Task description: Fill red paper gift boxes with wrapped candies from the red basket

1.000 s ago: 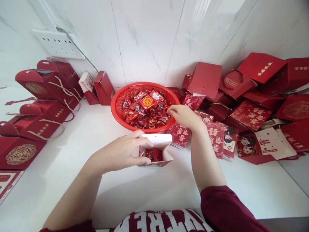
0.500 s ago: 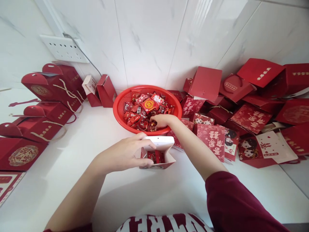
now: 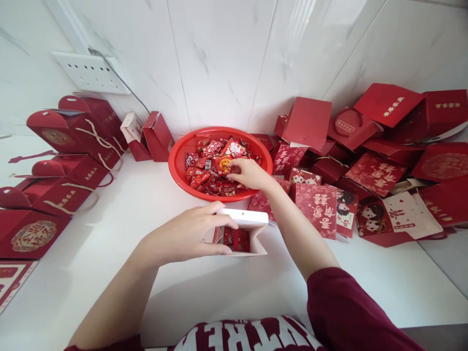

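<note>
My left hand (image 3: 190, 231) grips a small red gift box (image 3: 259, 246) on the white tabletop, fingers at its raised white flap and thumb along the near edge. The box top is open, and red-wrapped sweets (image 3: 240, 240) show inside. Behind it stands a red plastic basket (image 3: 175, 168) heaped with wrapped sweets (image 3: 204, 178). Over the basket's right part, my right hand (image 3: 250, 173) has its fingers bent in a pinch at a red sweet packet with a round gold emblem (image 3: 222, 165). The fingertips partly cover that packet.
Red boxes with rope handles (image 3: 78, 178) line the left side. Two small boxes (image 3: 157, 136) stand left of the basket. A jumbled pile of red gift boxes (image 3: 316, 209) fills the right. A socket strip (image 3: 91, 73) with a cable is on the tiled wall behind.
My right hand has risen from the basket's near side toward the gold-emblem packet, its fingers now at it. My left hand still holds the box, which has tilted slightly. The view has shifted a little.
</note>
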A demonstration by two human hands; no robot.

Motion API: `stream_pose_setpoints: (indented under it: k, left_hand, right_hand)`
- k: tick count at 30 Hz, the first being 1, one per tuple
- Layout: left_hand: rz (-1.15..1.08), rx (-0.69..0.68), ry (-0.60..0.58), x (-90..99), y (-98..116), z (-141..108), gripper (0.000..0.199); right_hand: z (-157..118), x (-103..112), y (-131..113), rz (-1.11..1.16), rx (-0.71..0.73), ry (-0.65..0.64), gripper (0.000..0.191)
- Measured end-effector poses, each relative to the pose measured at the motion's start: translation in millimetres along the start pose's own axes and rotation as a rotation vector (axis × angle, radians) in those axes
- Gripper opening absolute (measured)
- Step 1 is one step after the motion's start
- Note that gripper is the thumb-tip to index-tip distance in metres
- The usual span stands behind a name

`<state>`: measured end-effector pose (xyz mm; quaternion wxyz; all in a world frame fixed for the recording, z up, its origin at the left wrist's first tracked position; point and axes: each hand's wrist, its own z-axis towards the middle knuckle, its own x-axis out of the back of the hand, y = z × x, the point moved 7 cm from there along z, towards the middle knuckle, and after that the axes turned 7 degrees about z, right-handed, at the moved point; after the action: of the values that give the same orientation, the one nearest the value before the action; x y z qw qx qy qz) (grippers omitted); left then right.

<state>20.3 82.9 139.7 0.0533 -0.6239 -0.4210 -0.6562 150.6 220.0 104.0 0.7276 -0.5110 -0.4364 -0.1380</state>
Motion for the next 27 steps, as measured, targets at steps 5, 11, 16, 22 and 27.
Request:
stream_pose_setpoints:
  k: [5, 11, 16, 22, 27]
  left_hand:
    - [0.02, 0.037, -0.014, 0.5, -6, 2, 0.038]
    - [0.02, -0.007, -0.006, 2.2, -3, 6, 0.04]
    - [0.012, 0.036, -0.014, 1.1, -7, 7, 0.031]
    - [0.079, 0.037, 0.132, 9.6, -8, 3, 0.029]
    - [0.013, 0.181, 0.216, 19.5, -19, -6, 0.07]
  right_hand:
    - [-57, 25, -30, 0.651, 0.185, 0.169, 0.027]
    - [-110, 46, -71, 0.677, 0.346, 0.061, 0.024]
    - [-119, 23, -90, 0.356, 0.296, -0.111, 0.018]
    - [-124, 26, -81, 0.394, 0.263, -0.007, 0.028]
    - [-148, 32, -47, 0.505, 0.133, 0.195, 0.065]
